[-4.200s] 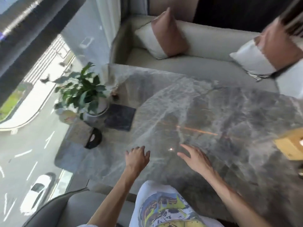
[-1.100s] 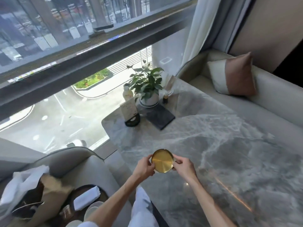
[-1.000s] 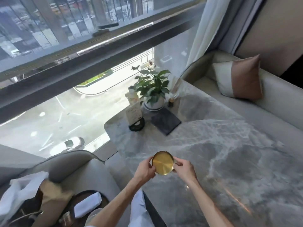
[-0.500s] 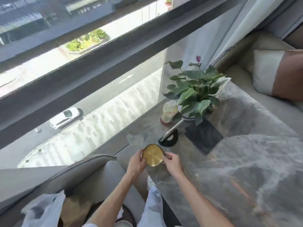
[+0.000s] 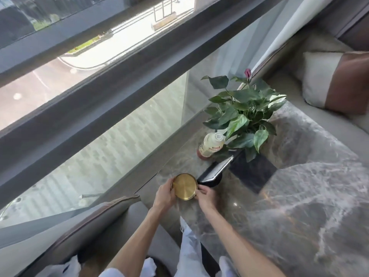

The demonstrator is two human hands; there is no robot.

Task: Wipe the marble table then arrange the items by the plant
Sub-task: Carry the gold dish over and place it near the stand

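Note:
A round gold dish [image 5: 185,189] is at the near left corner of the grey marble table [image 5: 299,206]. My left hand [image 5: 164,196] grips its left rim and my right hand [image 5: 206,196] pinches its right rim. Whether the dish touches the marble I cannot tell. Just beyond it stands a sign holder on a black base [image 5: 213,174]. Behind that are a pale bottle with a red bottom [image 5: 210,144], a dark square mat [image 5: 252,172] and a green potted plant [image 5: 243,114], whose pot is hidden by leaves.
A large window with a dark frame [image 5: 99,100] runs along the table's left edge. A beige sofa with a white and brown cushion [image 5: 335,80] lies beyond the table. A grey armchair [image 5: 89,232] is at my left, close to the table corner.
I have carried the gold dish forward and left, from mid-table toward the corner by the sign holder. Both hands keep their hold. The view has swung closer to the plant.

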